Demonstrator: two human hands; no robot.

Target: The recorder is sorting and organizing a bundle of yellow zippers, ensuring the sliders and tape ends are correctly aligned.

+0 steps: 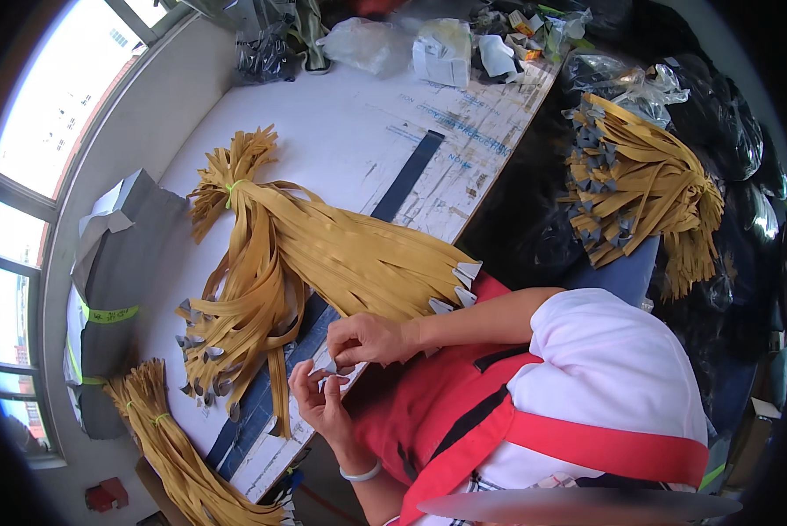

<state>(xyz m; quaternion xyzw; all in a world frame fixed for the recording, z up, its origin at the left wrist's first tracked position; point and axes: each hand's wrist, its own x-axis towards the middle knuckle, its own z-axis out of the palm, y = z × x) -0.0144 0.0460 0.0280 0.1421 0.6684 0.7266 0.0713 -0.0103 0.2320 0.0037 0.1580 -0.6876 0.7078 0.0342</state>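
Observation:
My left hand (325, 405), with a white bracelet at its wrist, is at the table's near edge with fingers curled around a small grey piece (330, 369). Closed in a pinch, my right hand (372, 340) meets it at the same piece. Its exact shape is mostly hidden by my fingers. Just beyond my hands lies a large bundle of flat mustard-yellow straps (349, 250), tied with a light green band. Pale grey tabs (465, 273) cap strap ends by my right forearm. Another part of the bundle hangs left, with darker grey ends.
A white worktable (323, 114) with a dark blue strip (406, 175) runs diagonally. More strap bundles lie at lower left (170, 430) and right (648, 180). Grey sheets (117, 289) tied with green tape stand by the window. Plastic bags (371, 46) and a white box (441, 53) sit at the far end.

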